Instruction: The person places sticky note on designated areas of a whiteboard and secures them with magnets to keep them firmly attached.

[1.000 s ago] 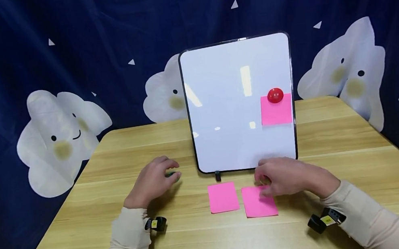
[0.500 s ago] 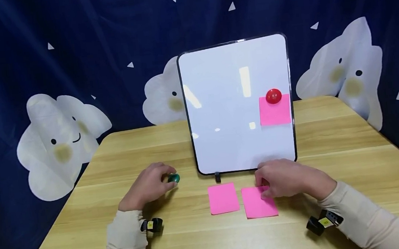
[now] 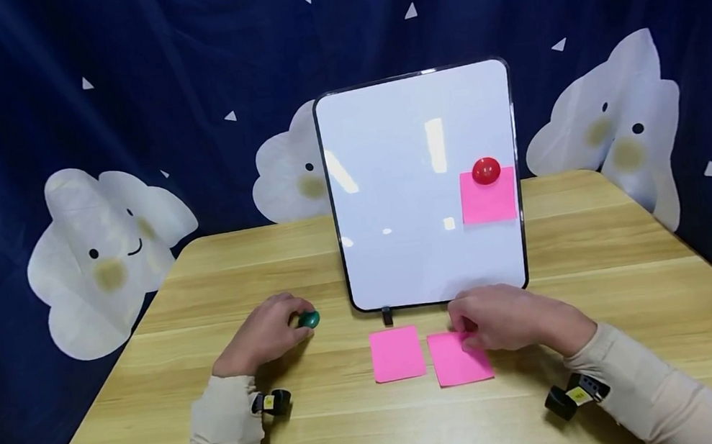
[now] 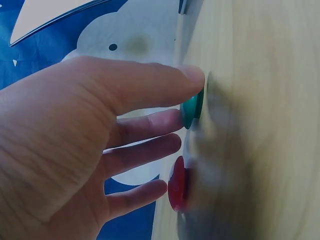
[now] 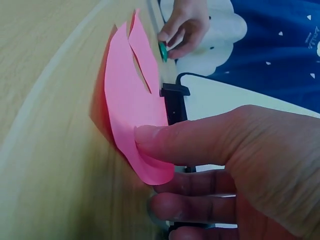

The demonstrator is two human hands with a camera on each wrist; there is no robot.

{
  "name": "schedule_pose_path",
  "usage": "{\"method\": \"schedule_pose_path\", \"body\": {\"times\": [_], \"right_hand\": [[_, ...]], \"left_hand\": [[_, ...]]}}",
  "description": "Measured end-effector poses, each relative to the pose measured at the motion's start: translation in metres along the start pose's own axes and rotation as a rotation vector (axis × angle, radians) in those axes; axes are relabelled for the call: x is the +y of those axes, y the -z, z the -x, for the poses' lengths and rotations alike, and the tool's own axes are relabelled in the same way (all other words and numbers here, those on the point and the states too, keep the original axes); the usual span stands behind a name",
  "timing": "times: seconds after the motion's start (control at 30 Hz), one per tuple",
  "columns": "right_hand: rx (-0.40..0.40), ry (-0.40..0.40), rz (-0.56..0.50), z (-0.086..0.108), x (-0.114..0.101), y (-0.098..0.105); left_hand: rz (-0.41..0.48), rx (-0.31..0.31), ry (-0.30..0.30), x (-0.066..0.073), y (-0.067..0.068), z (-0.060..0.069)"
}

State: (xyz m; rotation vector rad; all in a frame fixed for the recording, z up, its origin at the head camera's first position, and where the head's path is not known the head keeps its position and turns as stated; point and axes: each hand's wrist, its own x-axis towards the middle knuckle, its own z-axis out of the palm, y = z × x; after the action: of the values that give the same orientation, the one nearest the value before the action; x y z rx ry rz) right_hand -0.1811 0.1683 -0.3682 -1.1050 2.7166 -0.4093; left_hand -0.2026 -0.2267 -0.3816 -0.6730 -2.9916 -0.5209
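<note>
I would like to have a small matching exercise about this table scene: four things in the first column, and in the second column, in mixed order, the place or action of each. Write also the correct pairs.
Column one:
1. Glossy round green magnet
2. White board with black frame
3. Right hand
4. Dark blue cloth curtain

Column two:
A. pinches a square pink paper note
B. hangs behind the wooden table
C. is pinched by the left hand
D. carries a glossy round red magnet

Pairs: 1-C, 2-D, 3-A, 4-B
</note>
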Motion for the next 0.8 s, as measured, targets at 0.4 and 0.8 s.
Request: {"method": "schedule_pose_path", "body": {"times": [0.4,0.8], "right_hand": [[0.071,0.044,-0.003,-0.002,0.003,-0.003],[0.124,0.046,-0.126,-0.002,0.014,0.001]], "left_hand": [[-0.027,0.011,0.028,0.001,-0.005,0.0],[-0.025,0.026,0.02,0.001,-0.006,-0.002]]}}
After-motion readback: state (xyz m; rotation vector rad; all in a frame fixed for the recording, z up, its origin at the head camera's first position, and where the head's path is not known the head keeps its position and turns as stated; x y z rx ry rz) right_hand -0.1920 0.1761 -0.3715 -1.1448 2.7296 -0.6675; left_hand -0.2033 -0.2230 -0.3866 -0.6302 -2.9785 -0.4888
